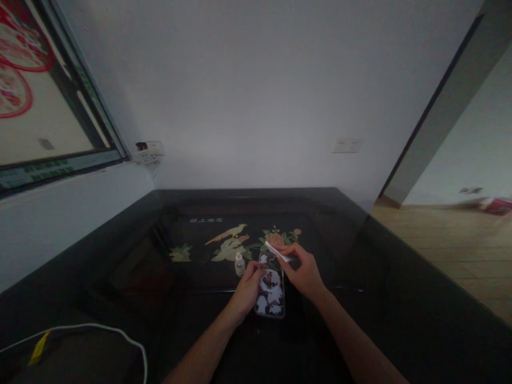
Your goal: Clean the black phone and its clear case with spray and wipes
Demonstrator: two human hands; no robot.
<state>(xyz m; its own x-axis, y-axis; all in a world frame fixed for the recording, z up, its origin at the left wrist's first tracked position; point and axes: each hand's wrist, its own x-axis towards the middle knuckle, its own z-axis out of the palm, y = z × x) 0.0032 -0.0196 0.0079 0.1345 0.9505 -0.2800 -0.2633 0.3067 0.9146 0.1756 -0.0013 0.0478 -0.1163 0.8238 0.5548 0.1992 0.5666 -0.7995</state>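
A clear phone case (272, 293) with white cartoon figures printed on it is held at its left edge by my left hand (248, 290), thumb across its upper part. My right hand (302, 269) pinches a white folded pad (278, 250), perhaps tissue or cotton, over the upper end of the case. Whether the pad touches the case, I cannot tell. Just left of the case's top end, a small clear bottle (239, 265) with a pale cap stands upright on the table.
The glossy black table (192, 330) carries a bird-and-flower picture (232, 240) and reaches back to a white wall. A white cable (96, 325) with a yellow tag (39, 349) lies at the front left. Sockets (347, 145) sit on the wall; a window is at the left.
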